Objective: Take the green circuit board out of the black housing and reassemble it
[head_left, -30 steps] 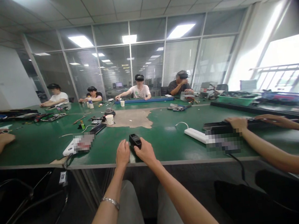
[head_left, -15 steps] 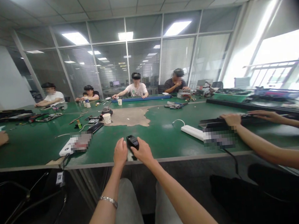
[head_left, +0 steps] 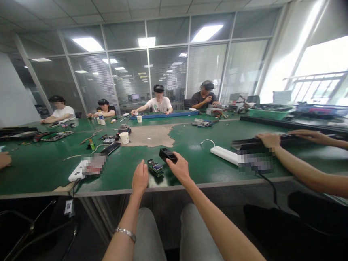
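Observation:
A small circuit board (head_left: 155, 168) with a little screen lies on the green tabletop between my hands. My right hand (head_left: 179, 168) is wrapped round a black plastic casing (head_left: 167, 155), held up just right of the board. To the left of the board rests my left hand (head_left: 140, 176), its fingers stretched out and nothing visible in it. It is close beside the board; whether the fingertips touch it is hard to tell.
White power strips lie left (head_left: 77, 171) and right (head_left: 225, 155) on the green table (head_left: 190, 145). A paper cup (head_left: 124, 138) and a dark phone (head_left: 111, 148) sit further in. A co-worker's hands (head_left: 270, 140) are on a long black part at right; other people sit opposite.
My right hand has moved to the right with the black casing, away from my left hand. The circuit board now shows on the table. My left hand has hardly moved.

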Tool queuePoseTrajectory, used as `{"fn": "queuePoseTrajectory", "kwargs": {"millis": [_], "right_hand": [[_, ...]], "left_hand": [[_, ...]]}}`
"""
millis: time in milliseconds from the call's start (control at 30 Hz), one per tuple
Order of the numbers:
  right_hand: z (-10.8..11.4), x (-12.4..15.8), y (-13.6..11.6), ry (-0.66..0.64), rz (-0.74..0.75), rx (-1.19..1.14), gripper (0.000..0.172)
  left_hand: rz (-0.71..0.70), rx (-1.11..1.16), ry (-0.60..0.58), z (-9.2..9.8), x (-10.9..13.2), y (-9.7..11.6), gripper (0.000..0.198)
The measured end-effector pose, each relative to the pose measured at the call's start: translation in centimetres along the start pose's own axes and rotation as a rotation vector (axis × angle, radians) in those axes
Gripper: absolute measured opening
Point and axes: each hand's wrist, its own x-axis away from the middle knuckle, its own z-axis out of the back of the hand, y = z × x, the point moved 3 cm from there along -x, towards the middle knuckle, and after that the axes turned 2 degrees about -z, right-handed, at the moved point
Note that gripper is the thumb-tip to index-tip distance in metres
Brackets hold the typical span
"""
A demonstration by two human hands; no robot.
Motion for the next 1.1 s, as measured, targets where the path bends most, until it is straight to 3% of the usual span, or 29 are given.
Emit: {"fn": "queuePoseTrajectory", "kwargs": {"millis": [200,400,600,833,1100], "right_hand": [[-0.8,1.2,2.2,-0.017,0.022,0.039,0.052],[-1.6,1.7,3.1,-0.013,0.067,0.068,0.070],[-1.5,2.1,3.0,-0.038,0.067,0.047,0.057],[-0.3,1.3,0.7,-0.013,0.009,-0.037,0.052],[-1.5,0.9,-3.5,-0.144,0.051,-0.059,0.046]], "left_hand": [[0.011,0.015,-0.003,0.2,0.0,0.2,0.047],[0.016,0.030,-0.006,0.2,0.0,0.2,0.050],[0.026,0.031,-0.022,0.2,0.0,0.2,0.049],[0.019,0.045,0.019,0.1,-0.1,-0.1,0.049],[0.032,0.062,0.016,0.0,-0.1,-0.4,0.049]]}}
